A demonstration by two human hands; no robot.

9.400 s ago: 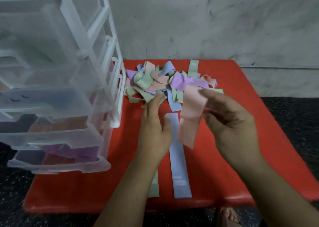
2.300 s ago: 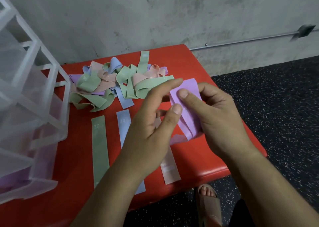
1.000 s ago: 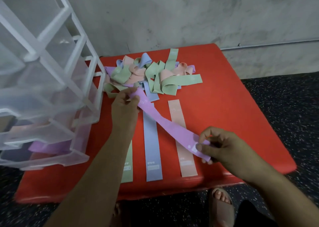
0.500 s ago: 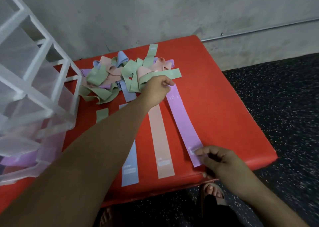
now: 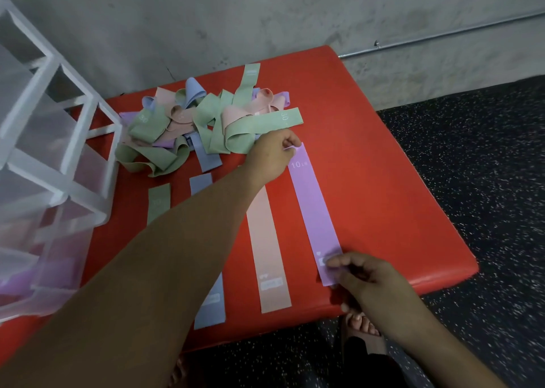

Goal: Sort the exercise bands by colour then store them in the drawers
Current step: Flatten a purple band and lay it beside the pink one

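Observation:
A purple band (image 5: 314,210) marked 10 LB lies flat on the red table (image 5: 383,187), rightmost in a row. My left hand (image 5: 272,156) pinches its far end. My right hand (image 5: 359,275) pinches its near end by the table's front edge. Left of it lie a pink band (image 5: 265,249), a blue band (image 5: 211,305) and a green band (image 5: 158,201), the last two partly hidden by my left arm. A tangled pile of green, pink, blue and purple bands (image 5: 203,122) sits at the back of the table.
A clear plastic drawer unit (image 5: 44,181) stands on the table's left side, with purple bands in its lowest drawer (image 5: 17,284). A grey wall runs behind. Dark speckled floor lies to the right, and a sandalled foot (image 5: 361,325) shows under the front edge.
The purple band, held slanted across the other strips a second ago, has been laid flat to the right of the pink band. Both hands still pinch its ends.

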